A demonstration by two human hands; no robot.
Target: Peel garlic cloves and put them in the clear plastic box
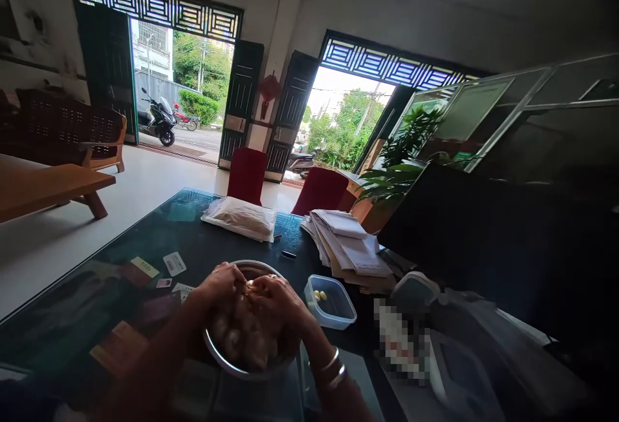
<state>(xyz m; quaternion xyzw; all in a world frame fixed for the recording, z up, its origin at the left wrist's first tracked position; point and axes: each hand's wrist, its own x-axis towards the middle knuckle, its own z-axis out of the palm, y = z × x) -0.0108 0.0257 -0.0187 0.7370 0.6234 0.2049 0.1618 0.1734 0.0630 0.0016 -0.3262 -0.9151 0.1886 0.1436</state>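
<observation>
Leftward from the metal bowl [256, 375], low passage runs over flat cards [175, 264]. Forward, a gap lies between the white packet [242, 218] and paper stack [348, 248]. Rightward, the plastic container [333, 321] obstructs low travel.

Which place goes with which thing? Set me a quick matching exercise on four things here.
1. Bowl
2. Plastic box
3. Bracelets
4. Red chairs

A. Worn on the right wrist
B. Beyond the far edge of the table
C. Under the left hand and right hand
D. Right of the bowl, with pale pieces inside

Pairs: 1-C, 2-D, 3-A, 4-B
</observation>
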